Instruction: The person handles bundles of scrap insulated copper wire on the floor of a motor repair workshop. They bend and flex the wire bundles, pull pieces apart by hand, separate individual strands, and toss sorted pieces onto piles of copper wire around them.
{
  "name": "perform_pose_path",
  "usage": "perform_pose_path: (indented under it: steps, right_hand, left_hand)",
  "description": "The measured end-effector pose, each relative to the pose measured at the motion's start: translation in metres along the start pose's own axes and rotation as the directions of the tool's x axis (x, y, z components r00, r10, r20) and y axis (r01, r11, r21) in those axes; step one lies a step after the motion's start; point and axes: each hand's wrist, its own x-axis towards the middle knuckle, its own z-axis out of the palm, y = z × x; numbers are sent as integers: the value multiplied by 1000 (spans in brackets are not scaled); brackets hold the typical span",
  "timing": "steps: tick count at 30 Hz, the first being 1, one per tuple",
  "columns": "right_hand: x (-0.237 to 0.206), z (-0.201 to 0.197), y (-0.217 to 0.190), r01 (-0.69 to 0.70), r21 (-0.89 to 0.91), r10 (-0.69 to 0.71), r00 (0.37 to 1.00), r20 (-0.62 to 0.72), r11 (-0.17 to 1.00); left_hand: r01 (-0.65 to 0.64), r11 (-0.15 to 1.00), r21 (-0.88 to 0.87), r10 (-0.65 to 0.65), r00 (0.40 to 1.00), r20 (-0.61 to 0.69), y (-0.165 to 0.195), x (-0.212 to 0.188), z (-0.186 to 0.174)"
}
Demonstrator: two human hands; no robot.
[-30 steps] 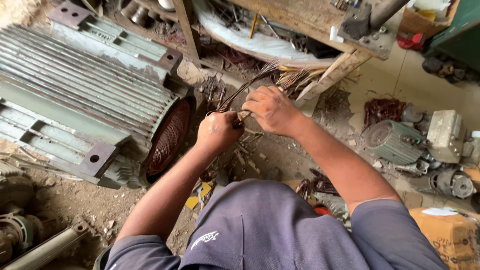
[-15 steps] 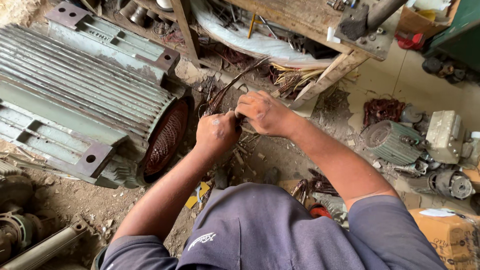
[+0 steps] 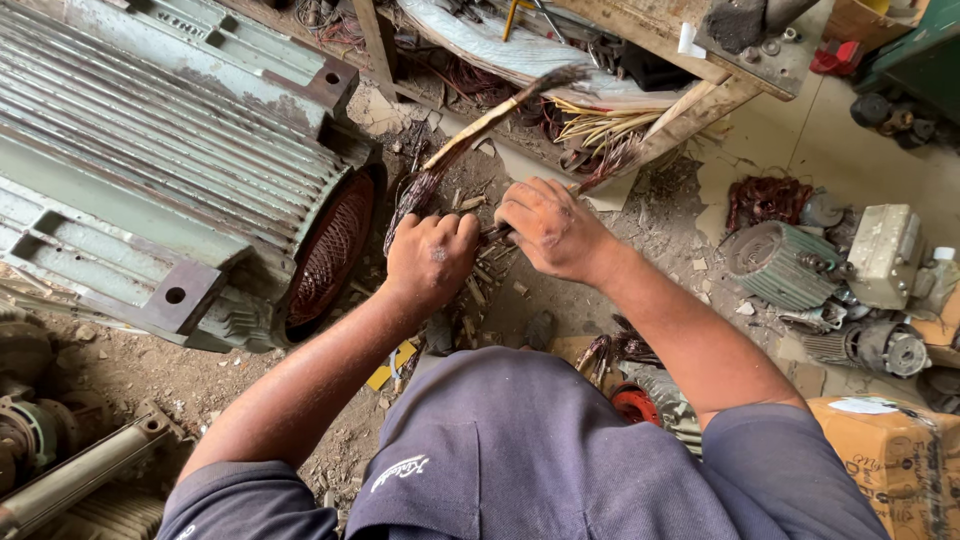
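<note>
Beside the big ribbed grey-green motor housing, the left hand was clenched around a long brownish wire bundle slanting up-right away from it; the right hand, nearer its base, pinched strands.

Grey-blue short-sleeved shirt, white chest emblem.

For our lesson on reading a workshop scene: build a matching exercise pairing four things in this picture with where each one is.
Things:
1. large ribbed motor housing
2. wire bundle
3. small green motor
4. cardboard box

Places:
A. bottom right corner
B. gripped by left hand and right hand
C. left side, open end showing copper windings
D. on the floor at right, beyond the right forearm

Pairs: 1-C, 2-B, 3-D, 4-A
</note>
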Motion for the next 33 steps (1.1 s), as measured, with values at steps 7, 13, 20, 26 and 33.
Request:
perform_pose_path:
  steps: [7,13,20,26,33]
  right_hand:
    - [0,4,-2,13,12,-12,1000,-18,1000]
    - [-6,-3,9,-147,207,113,980,167,967]
    - [-18,-2,14,-218,126,192,963,190,968]
    - [-26,3,11,-175,83,166,980,107,981]
    - [-31,-1,9,-183,33,182,983,16,983]
  left_hand:
    - [-31,999,-33,31,999,-11,-7,-3,3]
    - [-88,996,-32,88,996,11,-15,-6,4]
    - [-151,988,25,149,986,75,-21,-9,6]
    - [-181,983,17,178,977,121,-20,-4,2]
    - [-91,995,-45,96,986,135,-16,-2,3]
